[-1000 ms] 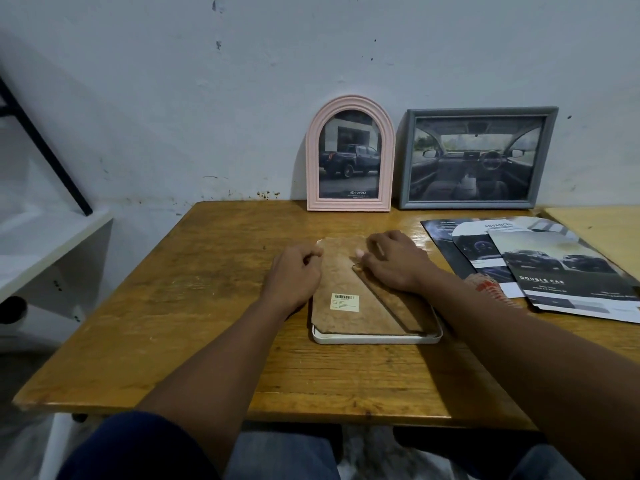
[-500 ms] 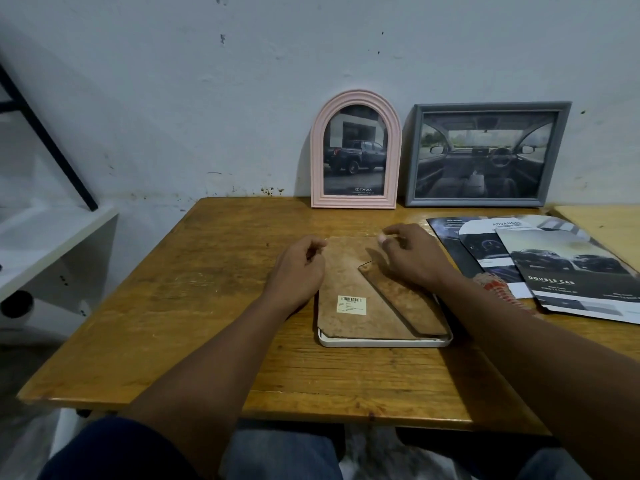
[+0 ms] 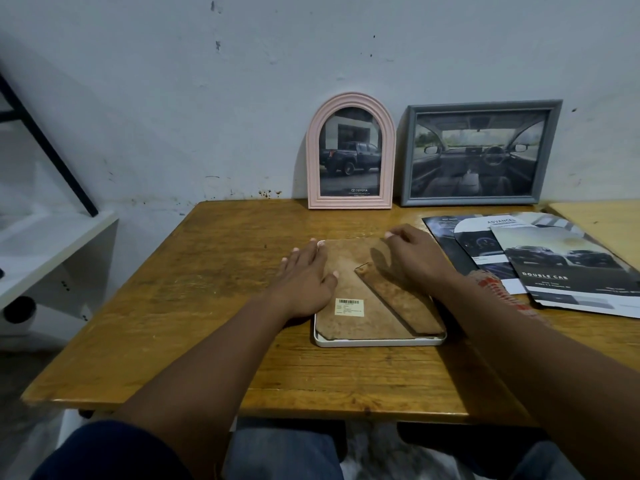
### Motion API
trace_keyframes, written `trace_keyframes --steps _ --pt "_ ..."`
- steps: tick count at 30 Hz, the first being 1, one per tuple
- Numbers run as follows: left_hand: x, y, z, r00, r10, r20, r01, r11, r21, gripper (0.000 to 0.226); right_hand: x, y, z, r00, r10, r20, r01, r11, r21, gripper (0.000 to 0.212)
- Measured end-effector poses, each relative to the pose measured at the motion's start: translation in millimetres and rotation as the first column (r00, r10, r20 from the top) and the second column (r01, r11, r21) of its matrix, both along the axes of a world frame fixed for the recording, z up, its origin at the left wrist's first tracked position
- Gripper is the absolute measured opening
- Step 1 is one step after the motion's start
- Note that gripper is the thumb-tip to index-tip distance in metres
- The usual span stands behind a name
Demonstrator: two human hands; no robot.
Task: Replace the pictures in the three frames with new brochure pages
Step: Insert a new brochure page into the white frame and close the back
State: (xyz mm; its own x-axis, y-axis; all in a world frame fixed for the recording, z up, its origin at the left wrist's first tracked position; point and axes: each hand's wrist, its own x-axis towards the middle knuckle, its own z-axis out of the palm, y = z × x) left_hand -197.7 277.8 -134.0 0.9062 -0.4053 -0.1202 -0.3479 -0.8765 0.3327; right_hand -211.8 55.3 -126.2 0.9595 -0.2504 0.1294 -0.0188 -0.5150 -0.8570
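A white frame (image 3: pixel 377 341) lies face down in the middle of the wooden tabletop (image 3: pixel 207 289), with its brown backing board (image 3: pixel 346 268) facing up. A barcode sticker (image 3: pixel 349 307) sits on the board's left half, and the folding stand (image 3: pixel 398 299) lies flat and slanted across the right half.

The left hand (image 3: pixel 304 278) rests flat at the frame's left edge. Its fingers (image 3: pixel 294 259) are straight and slightly spread on the tabletop, and its thumb lies on the board. The right hand (image 3: pixel 415 261) sits over the far right corner of the frame with its fingers bent down onto the board's far edge. Whether they pinch anything there cannot be told.

At the back, a pink arched frame (image 3: pixel 350 152) with a pickup picture and a grey frame (image 3: pixel 479 152) with a car-interior picture stand against the wall. Brochure pages (image 3: pixel 561 265) lie fanned on the tabletop, just right of the right wrist. A white shelf (image 3: pixel 52 244) stands to the left of the tabletop.
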Motion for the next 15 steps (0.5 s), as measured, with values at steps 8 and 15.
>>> trace_keyframes --steps 8,15 --pt "-1.1 -15.4 5.5 0.997 -0.041 0.058 0.028 0.978 0.207 0.071 -2.7 8.5 -7.4 0.999 0.042 0.019 -0.027 0.867 -0.497 0.033" --pt "-0.1 -19.7 7.9 0.992 -0.074 0.1 0.037 0.944 0.329 0.072 -10.9 13.6 -5.4 0.998 0.066 0.005 -0.044 0.727 -0.685 0.035"
